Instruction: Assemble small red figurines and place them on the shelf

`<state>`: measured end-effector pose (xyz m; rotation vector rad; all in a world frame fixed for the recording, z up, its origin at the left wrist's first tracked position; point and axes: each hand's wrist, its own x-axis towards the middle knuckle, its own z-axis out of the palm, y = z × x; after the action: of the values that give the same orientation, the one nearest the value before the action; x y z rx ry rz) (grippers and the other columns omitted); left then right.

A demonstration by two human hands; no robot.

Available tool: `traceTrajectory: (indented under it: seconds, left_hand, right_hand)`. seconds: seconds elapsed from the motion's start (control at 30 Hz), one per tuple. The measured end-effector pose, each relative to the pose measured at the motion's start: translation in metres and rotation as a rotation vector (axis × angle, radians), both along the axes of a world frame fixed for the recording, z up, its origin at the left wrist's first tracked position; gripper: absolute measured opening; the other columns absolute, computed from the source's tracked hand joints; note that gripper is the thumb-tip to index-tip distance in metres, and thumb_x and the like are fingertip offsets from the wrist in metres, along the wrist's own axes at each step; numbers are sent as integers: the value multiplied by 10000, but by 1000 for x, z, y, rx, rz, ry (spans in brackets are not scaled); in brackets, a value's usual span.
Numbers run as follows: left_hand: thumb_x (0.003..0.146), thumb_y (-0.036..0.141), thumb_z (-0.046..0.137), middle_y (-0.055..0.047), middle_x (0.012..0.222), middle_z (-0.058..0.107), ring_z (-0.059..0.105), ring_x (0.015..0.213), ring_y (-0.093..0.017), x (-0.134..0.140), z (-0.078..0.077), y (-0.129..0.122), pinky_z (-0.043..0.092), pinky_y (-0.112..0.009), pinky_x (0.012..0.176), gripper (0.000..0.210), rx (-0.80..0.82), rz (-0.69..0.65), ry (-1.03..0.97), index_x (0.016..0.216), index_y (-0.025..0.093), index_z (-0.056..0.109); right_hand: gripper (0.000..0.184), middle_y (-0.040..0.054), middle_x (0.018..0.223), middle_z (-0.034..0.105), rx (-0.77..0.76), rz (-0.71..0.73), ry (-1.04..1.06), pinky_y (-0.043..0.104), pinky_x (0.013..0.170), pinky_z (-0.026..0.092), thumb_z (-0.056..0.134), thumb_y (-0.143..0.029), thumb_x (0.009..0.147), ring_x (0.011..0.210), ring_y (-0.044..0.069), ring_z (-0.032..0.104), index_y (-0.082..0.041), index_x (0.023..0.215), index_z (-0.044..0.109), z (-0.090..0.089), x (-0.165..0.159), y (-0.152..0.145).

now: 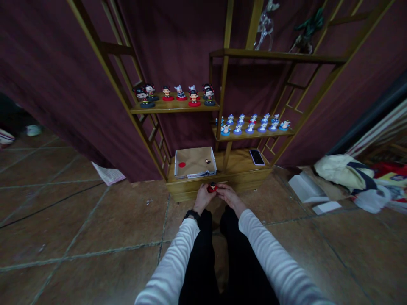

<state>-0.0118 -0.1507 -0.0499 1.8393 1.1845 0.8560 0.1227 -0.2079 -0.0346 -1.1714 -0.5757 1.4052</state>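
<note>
Between my two hands is a small figurine (212, 187) with dark hair and a red body or base. My left hand (203, 199), with a black watch at the wrist, grips it from the left. From the right, the fingers of my right hand (229, 196) close on it too. Just beyond my hands, a shallow cardboard box (195, 155) rests on the low wooden cabinet. Inside the box lie a red disc (182, 164) and a small dark-and-pale piece (207, 161).
Several figurines (193, 97) stand on the left shelf, and several blue-and-white ones (250, 127) fill the right shelf. A phone (257, 157) lies on the cabinet. Glass and green ornaments (266, 25) stand above. White boxes (308, 188) and bags (345, 171) lie on the floor at right.
</note>
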Motion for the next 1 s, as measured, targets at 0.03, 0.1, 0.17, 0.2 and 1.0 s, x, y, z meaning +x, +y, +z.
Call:
traceTrajectory:
  seconds: [0.03,0.1,0.17,0.2,1.0]
  left_hand:
    - [604,202,704,4,774,520,531,696,-113,0,1,0,437,-248,676,223,12,1,9,787,131,600]
    - [602,201,706,0,780,519,530,709,-118,-1,4,-2,438,-253,684,231,24,-1,26,795,131,599]
    - [599,193,711,-10,806,533,538,744,-130,-1,8,-4,442,-263,708,263,37,-1,33,833,136,607]
    - [598,188,713,-16,826,542,543,766,-136,-2,10,-5,443,-268,724,286,47,-1,33,861,141,610]
    - [647,125,648,-39,839,648,601,778,-145,1,9,-4,479,-265,737,276,-172,-115,-179,922,137,646]
  right_hand:
    - [319,7,862,698,0,1,-1,345,824,466,769,-279,534,841,175,646,-231,823,642,1,0,0]
    - [311,8,835,698,5,10,8,352,820,469,770,-288,539,828,178,648,-228,817,642,3,-1,0]
    - [300,8,806,696,10,13,22,351,809,473,772,-288,535,799,177,648,-223,798,644,4,-1,-1]
    - [293,6,791,694,10,9,27,348,801,475,772,-285,531,781,174,646,-220,786,645,5,-2,-1]
    - [283,22,808,716,-1,-3,-8,318,762,475,780,-287,492,809,193,645,-217,745,676,12,-3,-2]
